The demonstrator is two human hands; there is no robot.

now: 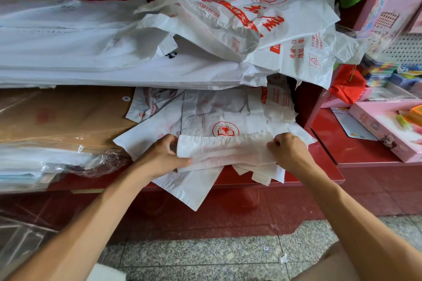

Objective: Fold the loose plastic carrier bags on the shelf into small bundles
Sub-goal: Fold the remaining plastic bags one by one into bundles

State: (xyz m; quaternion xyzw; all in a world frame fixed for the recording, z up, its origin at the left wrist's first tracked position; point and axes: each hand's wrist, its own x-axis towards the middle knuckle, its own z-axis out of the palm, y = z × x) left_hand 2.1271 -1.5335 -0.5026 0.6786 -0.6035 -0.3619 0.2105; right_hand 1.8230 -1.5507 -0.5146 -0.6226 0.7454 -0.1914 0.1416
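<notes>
head | left hand (165,157) grip closed on left end of folded bag (225,151), thumb on top | right hand (288,151) grip pinches its right end, fingers curled | bag at front edge of red shelf (319,166), atop flat bags (205,118)

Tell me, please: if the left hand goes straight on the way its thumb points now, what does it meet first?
Probably only more of the folded bag strip that the left hand already grips. The thumb points rightward along it, and farther on is the right hand at the other end.
</notes>
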